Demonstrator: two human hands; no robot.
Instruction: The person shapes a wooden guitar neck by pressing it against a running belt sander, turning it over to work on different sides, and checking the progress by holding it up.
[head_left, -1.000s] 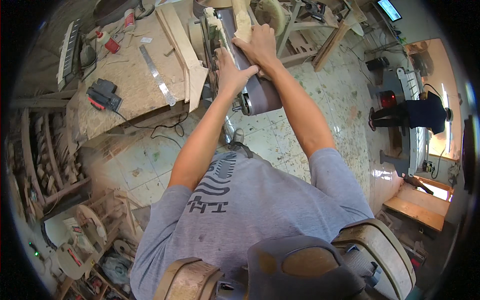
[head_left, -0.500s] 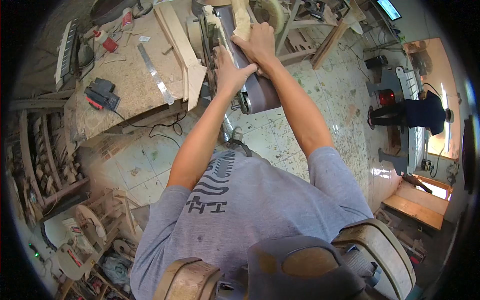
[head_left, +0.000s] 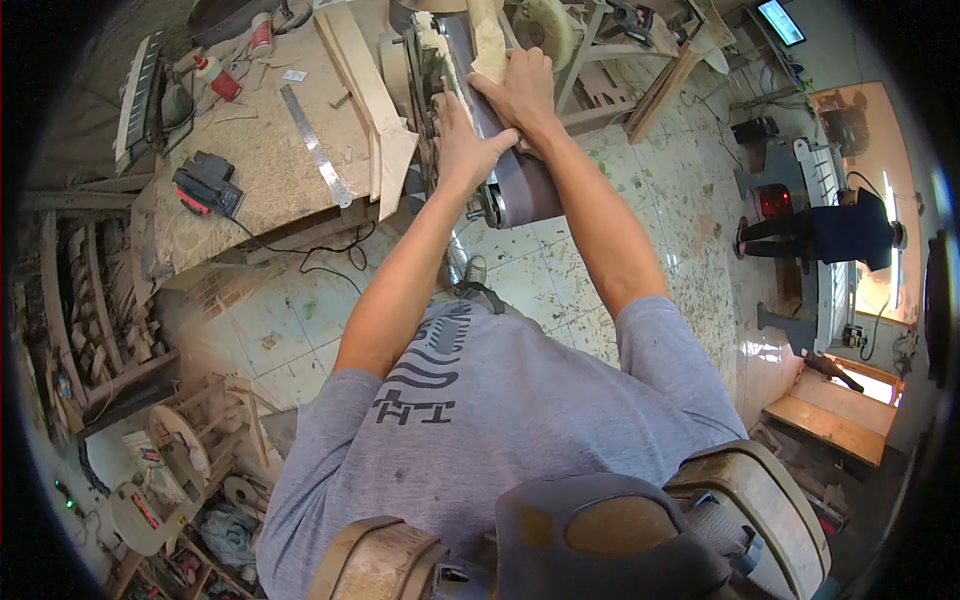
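Observation:
A belt sander (head_left: 528, 190) with a wide brown belt stands in front of me at the upper middle. Over its belt lies a pale shaped piece of wood (head_left: 488, 45). My right hand (head_left: 522, 92) is closed round the near part of that wood, knuckles up. To its left, my left hand (head_left: 466, 148) rests against the sander's left side, fingers stretched forward and thumb spread toward my right wrist. Whether the left fingertips touch wood or only the machine, I cannot tell. My palms hide the lower part of the workpiece.
On the dusty workbench (head_left: 260, 180) at left lie wooden boards (head_left: 365, 100), a metal ruler (head_left: 315, 145), a corded power tool (head_left: 207, 184) and a red-and-white glue bottle (head_left: 217, 78). Its cord (head_left: 310, 255) hangs by the bench edge. A person (head_left: 845, 232) stands at a machine far right.
Both hands stay at the sander with almost no shift. The whole view has tilted very slightly; the wood remains under my right hand.

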